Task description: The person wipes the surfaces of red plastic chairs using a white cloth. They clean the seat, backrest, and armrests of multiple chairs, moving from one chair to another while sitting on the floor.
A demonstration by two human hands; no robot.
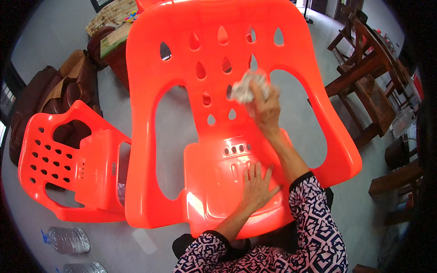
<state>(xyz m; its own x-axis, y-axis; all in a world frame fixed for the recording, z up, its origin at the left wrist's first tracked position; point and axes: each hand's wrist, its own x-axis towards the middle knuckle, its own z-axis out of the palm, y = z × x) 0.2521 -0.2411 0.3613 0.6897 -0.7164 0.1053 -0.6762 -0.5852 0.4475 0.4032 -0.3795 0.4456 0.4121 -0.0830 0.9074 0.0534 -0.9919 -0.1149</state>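
A large orange-red plastic armchair (218, 18) stands right in front of me, its backrest cut with teardrop holes. My left hand (258, 187) lies flat on the chair's seat with its fingers spread. Bunched in my right hand (267, 111) is a whitish cloth (248, 87), held against or just over the lower right part of the backrest. Both the cloth and that hand are slightly blurred, so contact is hard to confirm.
A second orange-red plastic chair (98, 159) stands at the left. Beyond it is a brown leather sofa (41, 88). Large clear water bottles (68, 240) rest on the floor at the lower left. Dark wooden chairs (364, 68) line the right side.
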